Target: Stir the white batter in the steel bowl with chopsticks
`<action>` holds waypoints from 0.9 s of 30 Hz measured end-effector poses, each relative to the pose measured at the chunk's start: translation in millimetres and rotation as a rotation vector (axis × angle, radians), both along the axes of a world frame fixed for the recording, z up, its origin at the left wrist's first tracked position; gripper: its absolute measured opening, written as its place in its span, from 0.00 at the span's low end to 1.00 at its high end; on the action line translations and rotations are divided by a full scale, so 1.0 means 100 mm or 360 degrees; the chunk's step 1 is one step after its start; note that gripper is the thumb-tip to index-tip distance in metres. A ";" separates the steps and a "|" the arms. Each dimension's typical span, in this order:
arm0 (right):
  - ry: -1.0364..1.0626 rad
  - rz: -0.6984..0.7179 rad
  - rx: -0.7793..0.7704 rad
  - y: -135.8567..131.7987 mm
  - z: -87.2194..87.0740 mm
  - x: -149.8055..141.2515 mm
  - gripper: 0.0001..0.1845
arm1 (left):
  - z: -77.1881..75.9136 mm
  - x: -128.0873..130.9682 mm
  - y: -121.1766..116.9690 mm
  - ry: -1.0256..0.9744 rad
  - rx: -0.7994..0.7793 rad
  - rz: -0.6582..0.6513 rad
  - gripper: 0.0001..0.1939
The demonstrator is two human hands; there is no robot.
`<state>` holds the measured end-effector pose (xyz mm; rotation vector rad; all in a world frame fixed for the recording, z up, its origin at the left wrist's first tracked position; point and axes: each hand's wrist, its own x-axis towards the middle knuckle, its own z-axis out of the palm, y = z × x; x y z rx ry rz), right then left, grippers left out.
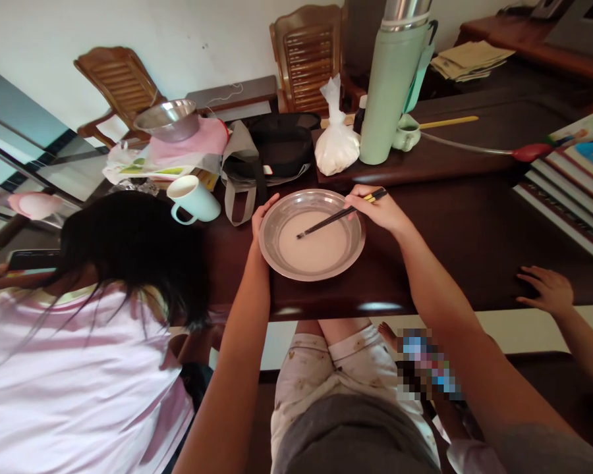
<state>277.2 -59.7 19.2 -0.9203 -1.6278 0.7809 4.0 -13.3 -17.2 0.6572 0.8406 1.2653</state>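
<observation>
metal bowl (312,273) of pale liquid (321,247) sits at the near edge of the table (454,257); left hand (259,221) against its left side, grip unclear, right hand (379,208) clamped on chopsticks (326,222). stirring seems the step; another stroke needs the rim steady.

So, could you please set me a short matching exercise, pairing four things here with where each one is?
Things:
1. chopsticks
2. milky liquid
3. pale mug
4. tied plastic bag

Places:
A. left of the black-and-grey bag
B. in the right hand
C. beside the green thermos flask
D. inside the steel bowl

Pairs: 1-B, 2-D, 3-A, 4-C
</observation>
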 end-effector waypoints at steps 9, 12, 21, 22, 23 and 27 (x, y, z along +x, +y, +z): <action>0.0040 0.0020 -0.0087 -0.02 0.01 0.01 0.14 | 0.04 0.01 -0.03 -0.0066 -0.0026 -0.0004 0.16; -0.0056 -0.0051 -0.0118 -0.04 0.03 -0.03 0.14 | 0.05 0.01 -0.03 -0.0044 -0.0033 0.0014 0.15; -0.0115 -0.0034 -0.0210 -0.06 0.11 0.00 0.14 | 0.08 0.02 -0.06 -0.0072 -0.0003 -0.0005 0.15; -0.0123 -0.0014 -0.0209 -0.06 0.11 0.00 0.13 | 0.08 0.02 -0.05 -0.0074 -0.0009 0.0000 0.15; -0.0120 -0.0013 -0.0201 -0.06 0.11 0.00 0.12 | 0.08 0.02 -0.05 -0.0074 -0.0018 0.0002 0.15; -0.0051 -0.0117 -0.0154 -0.06 0.11 0.04 0.13 | 0.07 0.01 -0.04 -0.0044 -0.0029 -0.0002 0.15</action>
